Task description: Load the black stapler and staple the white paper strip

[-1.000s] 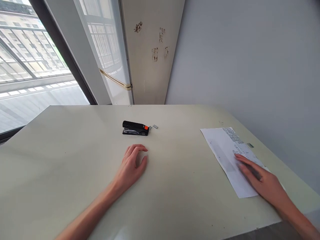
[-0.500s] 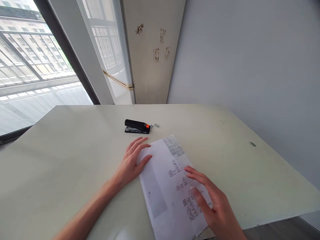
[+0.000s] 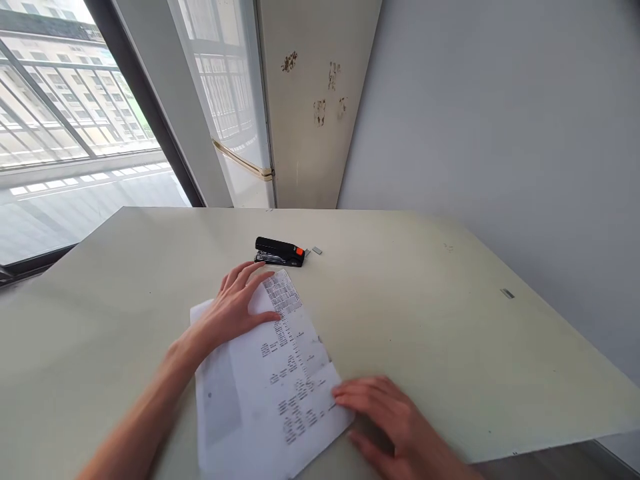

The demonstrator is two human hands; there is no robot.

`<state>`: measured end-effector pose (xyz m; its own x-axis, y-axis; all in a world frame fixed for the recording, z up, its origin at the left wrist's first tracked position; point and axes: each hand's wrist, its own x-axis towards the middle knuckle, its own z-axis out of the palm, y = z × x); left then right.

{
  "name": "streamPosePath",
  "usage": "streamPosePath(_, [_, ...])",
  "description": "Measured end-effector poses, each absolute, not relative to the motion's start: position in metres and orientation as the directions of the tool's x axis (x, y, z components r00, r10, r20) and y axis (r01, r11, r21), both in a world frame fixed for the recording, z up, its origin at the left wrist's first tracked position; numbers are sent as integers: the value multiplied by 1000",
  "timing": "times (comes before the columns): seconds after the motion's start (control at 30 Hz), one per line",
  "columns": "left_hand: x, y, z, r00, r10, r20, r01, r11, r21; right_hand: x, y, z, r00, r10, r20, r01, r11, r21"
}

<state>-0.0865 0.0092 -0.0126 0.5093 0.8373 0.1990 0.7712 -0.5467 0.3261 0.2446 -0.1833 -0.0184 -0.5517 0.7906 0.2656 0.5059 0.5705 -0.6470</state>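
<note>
Printed sheets of paper lie at a slant on the table, with rows of small print and a grid of text at the top corner. My left hand rests over their upper part with fingers spread and thumb stretched out. Beside the lower right edge, my right hand has its fingertips at the paper's corner, thumb held apart below. Just beyond my left fingertips sits a black stapler with an orange patch at one end. A small strip of staples lies to its right.
The pale table meets a grey wall along its right side. Another small metallic strip lies near that edge. Behind the table stands a fridge with brown marks on its side. A window is at left.
The paper has shifted left across the table together with my left hand. My right hand has moved slightly left and nearer to me, from above the paper to its right edge.
</note>
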Motion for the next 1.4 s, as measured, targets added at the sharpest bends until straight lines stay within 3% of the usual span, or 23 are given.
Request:
streamPosePath(0.1, [-88, 10, -13, 471, 863, 181, 799, -505, 326, 229, -183, -24, -681, 641, 353, 322, 695, -643])
streamPosePath(0.17, [-85, 8, -15, 466, 869, 168, 801, -495, 337, 228, -183, -23, -681, 644, 348, 267, 661, -701])
streamPosePath(0.37, [-75, 4, -20, 520, 835, 177, 760, -547, 351, 259, -166, -13, -401, 914, 55, 346, 207, -915])
streamPosePath(0.47, [-72, 4, -20, 531, 825, 191, 751, -563, 344, 273, -140, -16, -325, 943, -73, 250, 11, -968])
streamPosePath(0.57, [-70, 4, -19, 540, 817, 203, 744, -576, 339, 276, -110, -19, -318, 941, -113, 159, -65, -985])
streamPosePath(0.87, [-67, 7, -16, 558, 811, 174, 737, -581, 345, 258, -29, -17, -311, 948, -74, 248, 6, -969])
streamPosePath(0.97, [-66, 6, -15, 559, 808, 186, 729, -586, 354, 251, -26, -20, -230, 973, 6, 298, 77, -951])
streamPosePath(1.13, [-65, 5, -12, 564, 802, 196, 723, -594, 352, 248, -34, -24, -296, 945, 140, 434, 263, -862])
streamPosePath(1.4, [-64, 5, -12, 563, 803, 193, 730, -593, 340, 249, -35, -21, -304, 941, 146, 455, 278, -846])
